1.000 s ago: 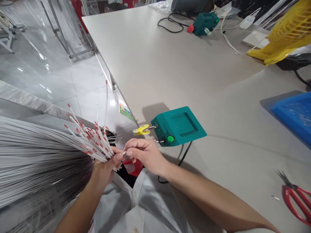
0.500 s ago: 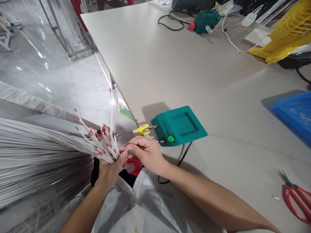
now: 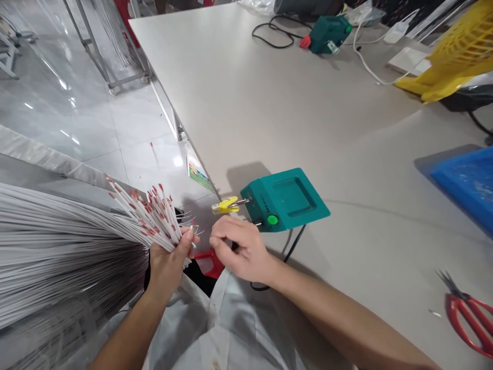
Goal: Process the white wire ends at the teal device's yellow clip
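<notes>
Smooth plastic-looking wires (image 3: pixel 77 226), matt green box (image 3: pixel 314 205), glossy floor (image 3: pixel 134 113)

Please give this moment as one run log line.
left hand: holds red-tipped white wires | right hand: curled near teal device | red-handled scissors: on table

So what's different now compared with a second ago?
The right hand has drawn away to the right from the left hand; their fingertips met before, and now a gap shows between them. Whether its curled fingers hold anything, I can't tell. The left hand still grips the red-tipped white wires. The green device, yellow clip and red-handled scissors stayed put.
</notes>
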A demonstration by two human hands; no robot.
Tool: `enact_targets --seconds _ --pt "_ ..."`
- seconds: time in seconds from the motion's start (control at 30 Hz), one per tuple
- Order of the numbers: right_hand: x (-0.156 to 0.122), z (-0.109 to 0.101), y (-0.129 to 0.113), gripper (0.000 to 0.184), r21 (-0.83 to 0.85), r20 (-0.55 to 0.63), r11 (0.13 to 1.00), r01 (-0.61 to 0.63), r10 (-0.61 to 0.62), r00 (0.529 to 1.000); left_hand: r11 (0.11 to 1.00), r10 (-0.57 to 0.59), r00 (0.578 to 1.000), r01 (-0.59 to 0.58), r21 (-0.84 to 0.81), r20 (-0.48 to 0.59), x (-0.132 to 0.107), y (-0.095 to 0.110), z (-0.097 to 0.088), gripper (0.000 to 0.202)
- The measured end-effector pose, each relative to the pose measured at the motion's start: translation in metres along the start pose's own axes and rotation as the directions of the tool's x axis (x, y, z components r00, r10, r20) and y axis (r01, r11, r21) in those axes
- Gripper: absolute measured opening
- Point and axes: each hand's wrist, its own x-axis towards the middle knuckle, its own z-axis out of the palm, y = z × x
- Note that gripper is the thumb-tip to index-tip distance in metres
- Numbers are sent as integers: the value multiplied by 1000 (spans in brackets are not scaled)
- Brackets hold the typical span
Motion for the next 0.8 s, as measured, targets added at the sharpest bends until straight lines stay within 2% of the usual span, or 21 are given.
enact_targets --seconds 0.07,0.13,0.3,0.4,0.5,0.63,0.7,0.8 --pt "2 0 -1 17 49 -49 984 -169 171 984 999 -14 1000 15 -30 26 0 -2 -1 15" --pt "5 1 -1 13 81 -32 959 -271 274 961 999 -33 997 34 -15 65 -1 -3 -1 15" --pt "8 7 2 18 225 100 894 -388 375 922 998 -70 992 71 3 106 -5 -2 3 15" --pt "5 10 3 22 261 115 857 -443 429 896 997 -48 995 53 -52 90 -5 -2 4 14" --pt "1 10 2 20 146 59 913 -380 376 925 993 -35 999 40 -115 42 -3 -2 3 13" --pt "-3 4 2 16 -27 -66 987 -157 154 986 988 -34 998 43 -145 60 -1 -4 2 10" --pt "-3 3 4 17 -89 -41 993 -79 76 996 993 -30 995 41 -115 94 -1 -5 1 12" --pt "-2 2 7 17 -197 61 980 33 -21 998 999 -37 991 40 -18 129 -1 -5 -1 17"
